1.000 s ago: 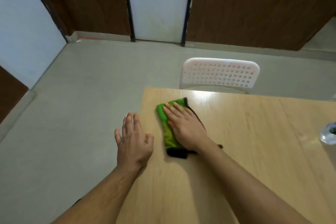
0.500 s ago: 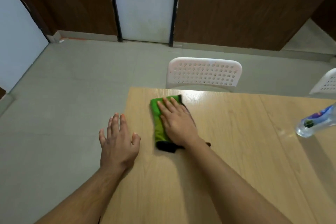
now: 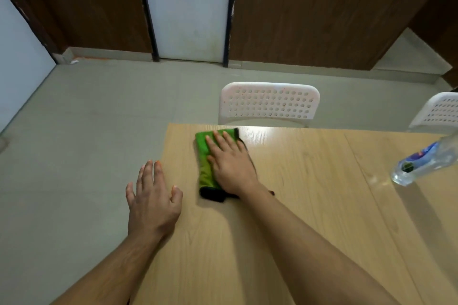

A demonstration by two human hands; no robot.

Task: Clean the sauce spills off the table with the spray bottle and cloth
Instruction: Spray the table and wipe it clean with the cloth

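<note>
Pressing flat, fingers straight, right hand (image 3: 230, 166) on folded green cloth (image 3: 204, 156) near wooden table's (image 3: 297, 205) far left corner. Left hand (image 3: 153, 202) open at left edge, gripping nothing. Spray bottle (image 3: 426, 162) far right.

The table (image 3: 309, 218) is showing a pale wood-grain top, smooth and lightly glossy, catching glare near its far edge. The cloth (image 3: 204, 156) is looking like soft green fabric with a black trim. The bottle (image 3: 426, 163) is appearing as clear, shiny plastic. The chair (image 3: 270, 103) is showing white, perforated matt plastic. The floor (image 3: 86, 131) is looking matt grey.
</note>
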